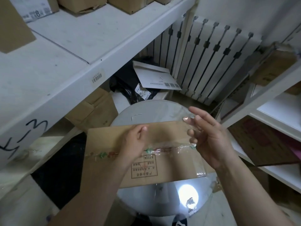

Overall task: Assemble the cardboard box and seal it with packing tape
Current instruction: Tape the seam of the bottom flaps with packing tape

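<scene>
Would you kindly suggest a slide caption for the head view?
Left hand rests on a cardboard box on a round table; right hand touches its clear tape.

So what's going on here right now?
A person is taping the brown cardboard box on the round grey table. Clear packing tape already runs along its centre seam. The left hand rests on the box at the seam; the right hand, fingers straight, touches the loose tape end at the box's right edge.

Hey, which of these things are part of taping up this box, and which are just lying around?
In the job: cardboard box, clear tape along its seam, left hand, right hand, round table underneath.
Lying about: white envelope, black bags, radiator, shelf boxes.
</scene>
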Demonstrator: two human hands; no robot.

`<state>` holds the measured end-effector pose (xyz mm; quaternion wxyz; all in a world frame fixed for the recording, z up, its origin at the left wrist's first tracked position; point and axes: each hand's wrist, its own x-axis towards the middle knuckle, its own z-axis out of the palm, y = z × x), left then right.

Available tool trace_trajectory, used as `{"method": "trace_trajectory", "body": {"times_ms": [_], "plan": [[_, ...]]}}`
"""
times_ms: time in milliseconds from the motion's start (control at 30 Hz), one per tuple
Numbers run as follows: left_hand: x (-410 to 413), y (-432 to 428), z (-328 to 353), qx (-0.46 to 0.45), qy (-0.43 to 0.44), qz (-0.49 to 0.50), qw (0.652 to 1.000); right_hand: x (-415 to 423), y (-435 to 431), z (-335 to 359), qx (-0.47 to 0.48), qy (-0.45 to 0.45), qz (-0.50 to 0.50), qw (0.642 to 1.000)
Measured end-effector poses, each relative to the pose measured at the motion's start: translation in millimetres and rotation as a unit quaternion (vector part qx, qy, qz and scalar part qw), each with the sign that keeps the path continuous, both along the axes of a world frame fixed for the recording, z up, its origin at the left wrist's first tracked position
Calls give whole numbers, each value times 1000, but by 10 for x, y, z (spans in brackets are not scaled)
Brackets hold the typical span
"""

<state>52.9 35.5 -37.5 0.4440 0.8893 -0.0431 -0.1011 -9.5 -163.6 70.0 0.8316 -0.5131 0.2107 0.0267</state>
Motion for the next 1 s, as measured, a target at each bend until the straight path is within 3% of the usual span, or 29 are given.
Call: {"method": "trace_trajectory", "body": {"times_ms": [100, 167, 233, 300, 433, 733, 867, 1000], "plan": [[-203, -300, 270, -168, 123, -49, 977, 89, 184, 211, -36, -70, 36, 996], [-341, -361, 427, -307, 223, -42, 924, 133, 250, 253, -23, -71, 25, 997], [-433, -340, 491, -353, 281, -45, 891, 140, 262, 234, -5, -60, -15, 998], [-520, -299, 496, -348, 303, -57, 885, 139, 234, 190, 13, -53, -62, 997], [-748, -218, 496, -319, 260, -51, 910, 99, 111, 90, 11, -58, -113, 992], [-1209, 13, 492, -252, 222, 52, 940, 37, -78, -172, -200, -39, -69, 976], [-1414, 238, 428, -193, 148, 130, 961, 127, 86, -386, -145, 50, -45, 987], [-1588, 499, 258, -149, 147, 158, 965, 217, 344, -547, -109, 110, -3, 988]]}}
